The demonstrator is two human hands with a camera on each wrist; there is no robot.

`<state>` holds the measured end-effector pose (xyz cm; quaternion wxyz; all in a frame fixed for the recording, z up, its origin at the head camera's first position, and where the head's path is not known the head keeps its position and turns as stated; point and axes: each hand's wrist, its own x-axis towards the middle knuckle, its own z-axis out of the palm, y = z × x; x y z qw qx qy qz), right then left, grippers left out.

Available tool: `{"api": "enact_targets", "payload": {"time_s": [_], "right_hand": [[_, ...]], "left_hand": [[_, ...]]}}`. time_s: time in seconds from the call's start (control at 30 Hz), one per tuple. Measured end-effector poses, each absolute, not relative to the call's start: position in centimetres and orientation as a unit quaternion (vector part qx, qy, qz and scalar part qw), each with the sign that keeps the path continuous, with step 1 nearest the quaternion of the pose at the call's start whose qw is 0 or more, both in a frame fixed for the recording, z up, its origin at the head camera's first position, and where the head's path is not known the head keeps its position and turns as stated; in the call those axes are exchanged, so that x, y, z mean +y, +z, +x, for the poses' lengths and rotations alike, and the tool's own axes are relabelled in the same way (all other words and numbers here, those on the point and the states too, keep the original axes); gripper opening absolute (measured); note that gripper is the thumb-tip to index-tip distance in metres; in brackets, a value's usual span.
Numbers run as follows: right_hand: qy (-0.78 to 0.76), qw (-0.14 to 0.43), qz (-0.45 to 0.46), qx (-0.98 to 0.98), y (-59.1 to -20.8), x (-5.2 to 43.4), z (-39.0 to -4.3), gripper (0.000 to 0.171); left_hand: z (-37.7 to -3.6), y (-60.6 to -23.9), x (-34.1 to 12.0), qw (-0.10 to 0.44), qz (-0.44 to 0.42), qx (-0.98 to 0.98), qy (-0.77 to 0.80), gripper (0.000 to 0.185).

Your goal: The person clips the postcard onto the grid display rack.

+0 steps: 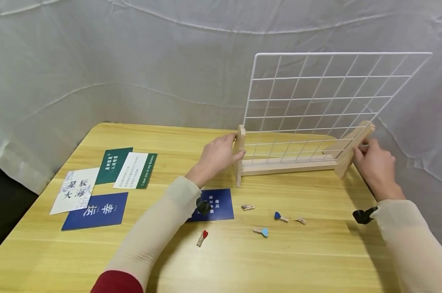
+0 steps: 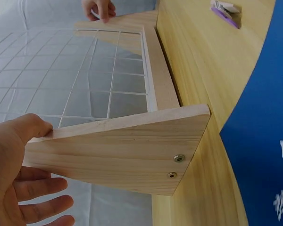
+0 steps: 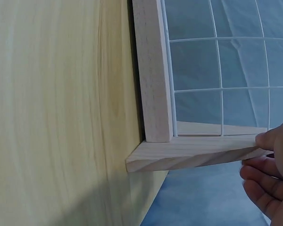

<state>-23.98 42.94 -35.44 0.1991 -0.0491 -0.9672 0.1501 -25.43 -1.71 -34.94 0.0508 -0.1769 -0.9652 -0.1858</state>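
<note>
Near us on the table (image 1: 316,264) lie small pegs (image 1: 261,231) and cards (image 1: 96,209). Farther back, our left hand (image 1: 217,156) grasps the left foot (image 1: 240,154) of the grid stand (image 1: 316,106), thumb on top. Our right hand (image 1: 376,167) grasps its right foot (image 1: 354,148) at the far right edge.

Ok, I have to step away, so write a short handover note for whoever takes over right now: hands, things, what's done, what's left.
Left hand grips the stand's left wooden foot; right hand grips the right wooden foot.
Wire grid stands upright in the wooden base at the table's far edge.
Done: grid is seated in the base.
Left: cards lie flat and the small clips lie loose; nothing is clipped to the grid yet.
</note>
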Motion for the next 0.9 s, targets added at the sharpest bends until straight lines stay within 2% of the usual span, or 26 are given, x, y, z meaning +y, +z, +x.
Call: {"api": "enact_targets", "payload": {"time_s": [0.13, 0.33, 0.9], "right_hand": [[0.146, 0.182, -0.036, -0.972, -35.2, 42.6, -24.1, 0.043], [0.15, 0.142, -0.027, -0.978, -35.0, 41.7, -24.3, 0.047], [0.155, 0.144, 0.028, -0.977, -34.3, 37.4, -23.0, 0.041]], "left_hand": [[-25.6, -34.8, -2.3, 0.047, -0.169, -0.967, -0.187, 0.066], [-25.8, -34.6, -3.9, 0.044, -0.164, -0.968, -0.186, 0.068], [-25.3, -34.3, -8.8, 0.049, -0.137, -0.971, -0.19, 0.068]]}}
